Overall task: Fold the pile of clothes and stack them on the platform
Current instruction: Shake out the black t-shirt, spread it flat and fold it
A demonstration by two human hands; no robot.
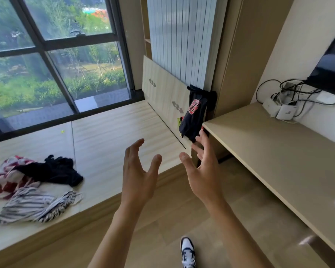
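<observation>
A loose pile lies on the left of the pale wooden platform [112, 132]: a red-and-white checked garment [6, 178], a black garment [54, 171] on top of it, and a grey striped garment [33, 207] in front. A folded black garment with red lettering [193, 117] stands against the panel at the platform's far right corner. My left hand [137, 176] and my right hand [203, 171] hover over the platform's front edge with fingers spread, holding nothing. The right fingertips are just below the folded black garment.
A light desk [275, 151] runs along the right, with cables, adapters and a white box [284, 111] at its far end under a dark screen [331, 74]. A large window is behind the platform. My shoe [188, 252] stands on the wooden floor.
</observation>
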